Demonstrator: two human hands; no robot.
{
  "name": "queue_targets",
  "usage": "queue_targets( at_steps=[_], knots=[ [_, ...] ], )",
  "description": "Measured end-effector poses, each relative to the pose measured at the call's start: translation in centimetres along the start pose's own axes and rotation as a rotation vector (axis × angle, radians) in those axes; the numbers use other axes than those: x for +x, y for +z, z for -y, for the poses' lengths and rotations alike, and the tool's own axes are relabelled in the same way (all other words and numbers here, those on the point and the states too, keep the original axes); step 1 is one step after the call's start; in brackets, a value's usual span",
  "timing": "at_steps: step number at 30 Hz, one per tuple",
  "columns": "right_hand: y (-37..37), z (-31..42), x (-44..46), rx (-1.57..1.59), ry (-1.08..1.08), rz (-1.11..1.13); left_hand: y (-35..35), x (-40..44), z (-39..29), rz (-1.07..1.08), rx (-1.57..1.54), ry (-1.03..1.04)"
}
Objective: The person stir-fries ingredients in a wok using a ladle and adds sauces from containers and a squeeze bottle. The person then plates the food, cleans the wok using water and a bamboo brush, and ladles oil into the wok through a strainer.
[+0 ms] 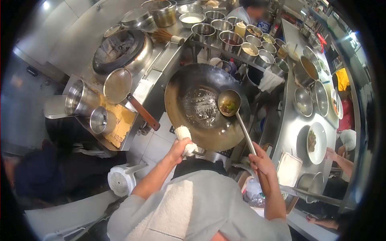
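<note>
A big dark wok [181,96] hangs in front of my body, with a wet, shiny film of liquid in its middle. My left hand [179,150] is closed round a white cloth [185,138] at the wok's near edge, by its handle. In my right hand [263,160] is the long handle of a metal ladle [229,102]. The ladle's bowl is over the right part of the wok and holds some dark liquid with greenish bits.
A stove burner [120,50], a strainer [118,85] and metal pots [102,120] are at the left. Bowls of ingredients [231,40] line the far counter. On the right counter a white plate [317,143] holds food, near a co-worker's hand [331,154].
</note>
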State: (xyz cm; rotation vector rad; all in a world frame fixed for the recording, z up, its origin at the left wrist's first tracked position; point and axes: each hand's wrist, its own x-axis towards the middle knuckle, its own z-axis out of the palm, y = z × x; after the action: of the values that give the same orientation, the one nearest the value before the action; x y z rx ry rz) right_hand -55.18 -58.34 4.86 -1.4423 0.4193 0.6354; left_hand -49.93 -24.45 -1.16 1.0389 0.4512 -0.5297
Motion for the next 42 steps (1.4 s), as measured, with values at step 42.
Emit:
queue_targets(
  at_steps=[42],
  knots=[
    [-8.3,-8.5,-11.8,-0.31,-0.167,-1.41,-9.1,0.8,-16.0,-0.18,-0.162,0.154]
  ],
)
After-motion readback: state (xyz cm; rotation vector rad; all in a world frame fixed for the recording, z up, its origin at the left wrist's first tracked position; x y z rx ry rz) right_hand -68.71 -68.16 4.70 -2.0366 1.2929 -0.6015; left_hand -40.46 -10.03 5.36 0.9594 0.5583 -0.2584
